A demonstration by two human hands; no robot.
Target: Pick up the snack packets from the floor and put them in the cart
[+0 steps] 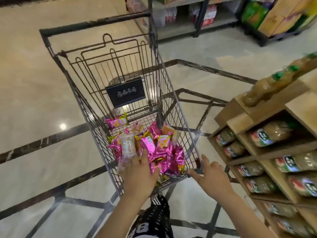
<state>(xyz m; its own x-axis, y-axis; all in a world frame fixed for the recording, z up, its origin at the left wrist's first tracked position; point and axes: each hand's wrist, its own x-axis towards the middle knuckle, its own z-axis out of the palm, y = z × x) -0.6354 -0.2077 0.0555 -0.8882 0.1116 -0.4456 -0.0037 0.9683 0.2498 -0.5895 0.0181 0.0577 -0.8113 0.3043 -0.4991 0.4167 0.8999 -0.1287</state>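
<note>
A wire shopping cart [178, 107] stands on the tiled floor in front of me. Several shiny pink and gold snack packets [164, 152] lie heaped in its basket, with one more pink packet [117, 122] farther in. My left hand [140, 174] reaches over the cart's near rim and holds a clear snack packet [127, 150] above the heap. My right hand [211, 177] hovers by the near right corner of the cart, fingers spread and straight, holding nothing.
A wooden shelf unit [267, 152] with bagged goods stands close on the right. Metal shelving [197, 14] with packaged goods lines the far side. The cart's black handle bar [96, 23] is at the far end. Glossy beige floor with dark lines spreads to the left.
</note>
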